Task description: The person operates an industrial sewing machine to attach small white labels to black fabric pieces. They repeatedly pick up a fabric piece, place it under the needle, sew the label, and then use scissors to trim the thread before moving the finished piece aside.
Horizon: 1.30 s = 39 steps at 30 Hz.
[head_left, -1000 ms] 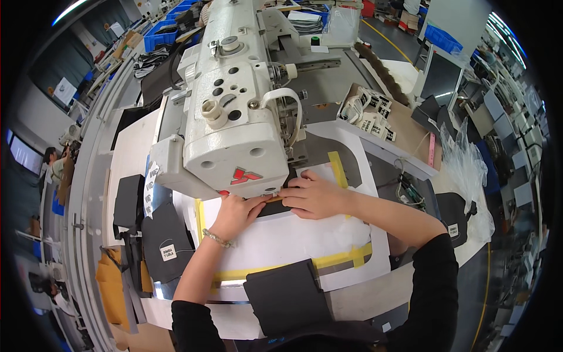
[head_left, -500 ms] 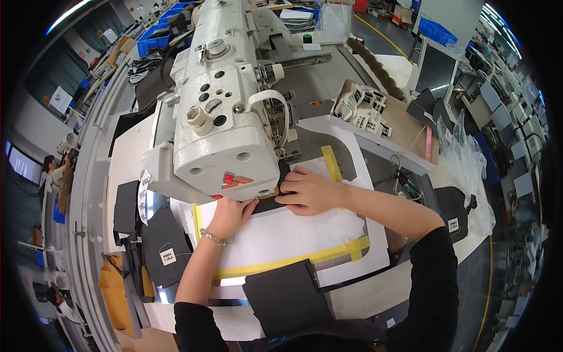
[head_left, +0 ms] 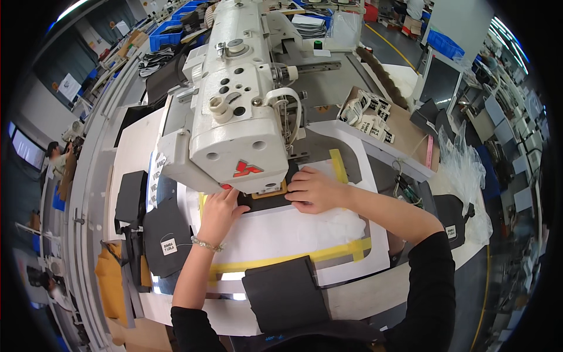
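Observation:
The white sewing machine head [head_left: 237, 152] overhangs a white sheet with yellow tape [head_left: 281, 234]. Beneath it are a dark rectangular piece [head_left: 261, 203] and a small tan frame [head_left: 282, 189] with a light label inside. My left hand [head_left: 220, 211] rests at the dark piece's left end, fingers loosely extended below a red button [head_left: 226, 186], thumb apart. My right hand [head_left: 316, 190] lies on the dark piece's right end beside the frame, fingers apart and slightly bent.
A box of labels [head_left: 404, 149] stands right, near crumpled plastic [head_left: 469, 182]. Dark labelled pieces [head_left: 164, 223], mustard material [head_left: 111, 281] and a dark stack [head_left: 281, 293] lie around the sheet. People [head_left: 58, 158] work at the far left.
My left hand has shifted slightly left and up, away from the middle, uncovering more of the dark piece and tan frame. My right hand stays at the right end.

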Each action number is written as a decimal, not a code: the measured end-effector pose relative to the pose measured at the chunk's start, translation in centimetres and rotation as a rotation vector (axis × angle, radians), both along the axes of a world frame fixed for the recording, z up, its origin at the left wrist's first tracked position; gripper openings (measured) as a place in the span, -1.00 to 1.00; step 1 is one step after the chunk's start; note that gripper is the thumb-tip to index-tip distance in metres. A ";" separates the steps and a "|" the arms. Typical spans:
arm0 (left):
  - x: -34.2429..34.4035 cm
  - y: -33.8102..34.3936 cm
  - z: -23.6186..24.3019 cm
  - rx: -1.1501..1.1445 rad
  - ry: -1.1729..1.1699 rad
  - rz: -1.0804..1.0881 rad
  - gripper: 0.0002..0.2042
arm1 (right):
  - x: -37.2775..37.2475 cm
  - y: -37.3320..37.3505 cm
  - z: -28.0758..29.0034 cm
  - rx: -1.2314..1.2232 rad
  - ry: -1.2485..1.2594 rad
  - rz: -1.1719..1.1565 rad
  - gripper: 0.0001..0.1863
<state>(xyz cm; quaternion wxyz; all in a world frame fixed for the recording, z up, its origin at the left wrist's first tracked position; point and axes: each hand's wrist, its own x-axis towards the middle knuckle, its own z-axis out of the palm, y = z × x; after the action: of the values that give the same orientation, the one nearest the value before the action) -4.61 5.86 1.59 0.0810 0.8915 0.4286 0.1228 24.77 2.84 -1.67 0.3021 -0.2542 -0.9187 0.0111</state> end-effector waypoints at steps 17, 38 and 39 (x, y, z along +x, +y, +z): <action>3.1 -2.3 -2.0 0.471 0.077 -0.391 -0.85 | 3.8 -4.6 2.5 -0.083 -0.256 -0.237 -0.76; -1.1 -9.0 0.4 0.518 0.003 -0.509 -0.80 | -1.7 -11.0 2.4 0.502 -0.378 -0.235 -0.76; -1.5 -10.0 0.8 0.519 0.018 -0.515 -0.79 | -2.0 -11.9 2.7 0.486 -0.375 -0.219 -0.75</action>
<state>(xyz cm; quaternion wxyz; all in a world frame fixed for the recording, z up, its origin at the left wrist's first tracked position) -6.13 -4.09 2.42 -0.1235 0.9620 0.1452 0.1954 22.75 -9.02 0.99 0.1786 -0.2695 -0.9014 -0.2881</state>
